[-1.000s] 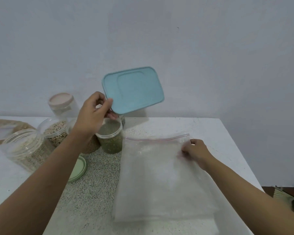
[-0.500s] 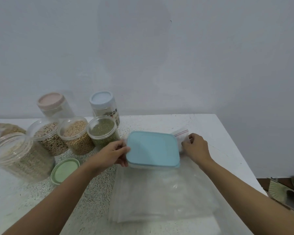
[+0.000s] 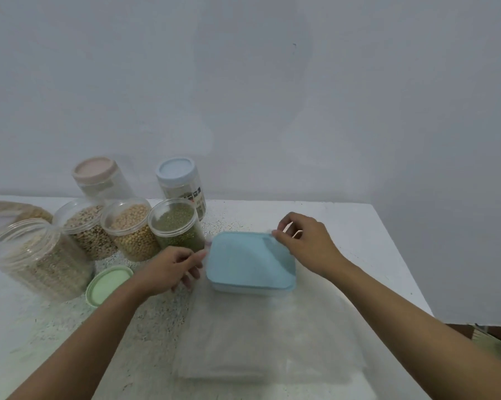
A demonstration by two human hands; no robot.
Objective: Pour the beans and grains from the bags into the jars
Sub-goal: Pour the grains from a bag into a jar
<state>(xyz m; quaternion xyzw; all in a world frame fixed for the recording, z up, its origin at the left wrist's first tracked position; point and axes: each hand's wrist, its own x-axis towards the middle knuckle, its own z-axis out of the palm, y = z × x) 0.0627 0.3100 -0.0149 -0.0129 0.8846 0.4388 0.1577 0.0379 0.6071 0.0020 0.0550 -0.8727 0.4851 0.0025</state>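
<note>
1. Head view: a box (image 3: 250, 262) w/ a blue lid sat on the far end of a flat stack of clear bags (image 3: 269, 336) on the worktop (image 3: 359, 226), just right of the open jars.
2. Hands: left hand (image 3: 171, 267) was curled against the box's left side, thumb & fingers gripping that edge. The right hand (image 3: 307, 243) pinched at the lid's far-right corner. Couldn't tell if it had the lid rim or a bag edge.
3. The bags looked empty & limp: thin film, light, prob. slippery on each other. Best taken at the mouth edge, one at a time.
4. The green-bean jar (image 3: 177, 226), yellow-bean jar (image 3: 131, 232), grain jar (image 3: 84, 226) & big jar (image 3: 41, 261) stood open & filled. They looked rigid, prob. heavy, so grip round the wall, not the rim.
5. A green lid (image 3: 107, 284) lay loose beside them; pouring looked about done, w/ the lids not yet on.
</note>
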